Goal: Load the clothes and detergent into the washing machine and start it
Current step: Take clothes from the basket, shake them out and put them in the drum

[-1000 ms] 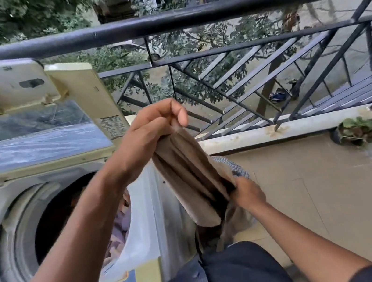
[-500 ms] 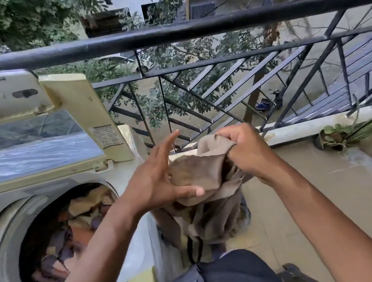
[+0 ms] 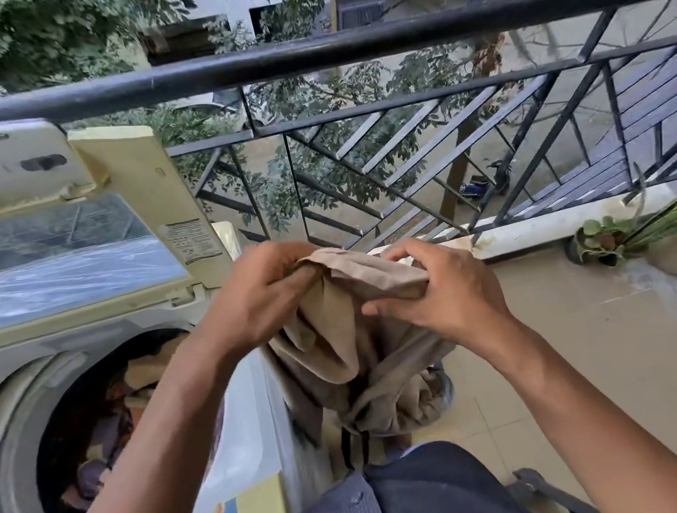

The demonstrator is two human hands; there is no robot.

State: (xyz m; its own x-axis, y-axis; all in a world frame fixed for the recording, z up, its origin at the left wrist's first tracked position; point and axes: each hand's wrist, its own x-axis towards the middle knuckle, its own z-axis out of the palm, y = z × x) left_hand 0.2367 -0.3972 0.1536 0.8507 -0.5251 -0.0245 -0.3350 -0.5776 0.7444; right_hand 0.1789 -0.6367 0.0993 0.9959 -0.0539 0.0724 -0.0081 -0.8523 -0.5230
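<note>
Still loading clothes: left hand (image 3: 261, 298) and right hand (image 3: 439, 291) pinching tan garment (image 3: 345, 344) between them, right of washing machine (image 3: 98, 413). Next, probably: swing garment left into open drum (image 3: 101, 426), already partly filled.

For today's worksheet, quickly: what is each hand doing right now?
Left hand: grips the tan garment at its top edge.
Right hand: pinches the same garment.
</note>
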